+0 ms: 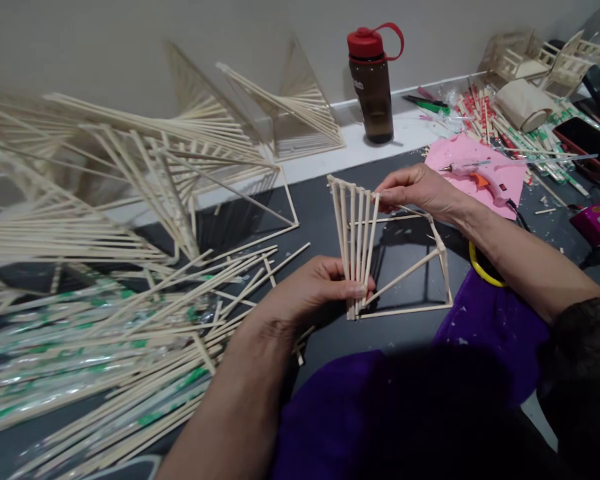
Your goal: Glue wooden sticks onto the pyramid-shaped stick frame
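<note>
The left hand [316, 288] is held low at centre, fingers curled inward and thumb laid across in a pinch. The right hand [416, 189] is raised higher, fingertips pinched together, wrist bent. Both forearms are bare and angled in from the lower edge.

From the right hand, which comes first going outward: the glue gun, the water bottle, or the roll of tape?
From the right hand:
1. Glue gun, just to its right on the pink sheet.
2. Water bottle, behind it by the wall.
3. Roll of tape, far right at the back.
</note>
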`<act>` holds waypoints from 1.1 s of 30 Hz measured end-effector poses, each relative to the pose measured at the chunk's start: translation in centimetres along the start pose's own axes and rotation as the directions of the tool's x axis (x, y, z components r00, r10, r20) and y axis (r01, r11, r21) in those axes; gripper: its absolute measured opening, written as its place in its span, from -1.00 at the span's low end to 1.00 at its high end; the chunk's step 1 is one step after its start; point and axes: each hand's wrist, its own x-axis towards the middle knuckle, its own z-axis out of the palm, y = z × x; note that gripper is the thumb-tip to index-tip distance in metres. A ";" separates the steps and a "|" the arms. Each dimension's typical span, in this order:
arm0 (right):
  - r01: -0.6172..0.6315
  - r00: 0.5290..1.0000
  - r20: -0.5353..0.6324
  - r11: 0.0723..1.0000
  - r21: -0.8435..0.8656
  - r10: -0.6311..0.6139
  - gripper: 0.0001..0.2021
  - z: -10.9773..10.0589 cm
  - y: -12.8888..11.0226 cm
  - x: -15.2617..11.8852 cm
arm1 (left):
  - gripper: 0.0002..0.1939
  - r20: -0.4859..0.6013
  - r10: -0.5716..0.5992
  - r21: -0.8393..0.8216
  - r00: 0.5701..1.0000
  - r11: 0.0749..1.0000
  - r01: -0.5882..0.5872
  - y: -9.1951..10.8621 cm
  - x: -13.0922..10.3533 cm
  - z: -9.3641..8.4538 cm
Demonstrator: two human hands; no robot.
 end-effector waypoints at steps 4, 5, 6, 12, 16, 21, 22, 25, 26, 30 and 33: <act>-0.009 1.000 0.004 1.000 0.029 0.009 -0.83 0.0 0.2 0.2 | -0.73 -0.006 -0.009 -0.007 1.000 1.000 0.009 0.1 0.0 0.0; -0.009 1.000 0.006 0.999 0.034 0.009 -0.82 0.1 0.2 0.3 | -0.73 -0.007 -0.009 -0.012 1.000 1.000 0.009 0.1 -0.1 0.1; -0.008 1.000 0.008 0.999 0.040 0.008 -0.82 0.1 0.2 0.3 | -0.73 -0.006 -0.011 -0.015 1.000 1.000 0.011 0.1 -0.1 0.1; -0.015 1.000 -0.002 0.999 0.045 0.015 -0.85 0.4 -0.2 0.2 | -0.74 -0.017 -0.013 0.004 1.000 1.000 0.013 0.2 -0.1 0.2; -0.036 0.999 -0.015 0.999 0.030 0.036 -0.83 0.5 -0.5 0.1 | -0.73 -0.008 -0.019 0.026 1.000 0.999 0.019 0.3 -0.1 0.1; -0.058 0.998 -0.021 0.998 0.032 0.059 -0.83 0.4 -0.5 0.3 | -0.71 0.000 -0.020 0.021 1.000 1.000 0.020 0.5 0.0 0.3; -0.062 0.998 -0.020 0.998 0.032 0.063 -0.84 0.4 -0.6 0.3 | -0.71 0.001 -0.019 0.020 1.000 1.000 0.019 0.6 -0.1 0.3; -0.072 0.997 -0.018 0.997 0.041 0.073 -0.85 0.4 -0.7 0.3 | -0.71 -0.006 -0.016 0.028 1.000 0.999 0.016 0.7 -0.2 0.5; -0.077 0.997 -0.020 0.996 0.045 0.078 -0.85 0.5 -0.7 0.3 | -0.71 -0.011 -0.014 0.030 1.000 0.999 0.015 0.7 -0.2 0.6; -0.110 0.993 -0.039 0.993 0.046 0.112 -0.84 0.6 -0.8 0.2 | -0.71 -0.021 -0.012 0.034 1.000 0.999 0.013 0.9 -0.3 0.7; -0.124 0.991 -0.047 0.991 0.048 0.126 -0.81 0.7 -0.9 0.2 | -0.71 -0.011 -0.016 0.046 1.000 0.999 0.016 1.0 -0.3 0.8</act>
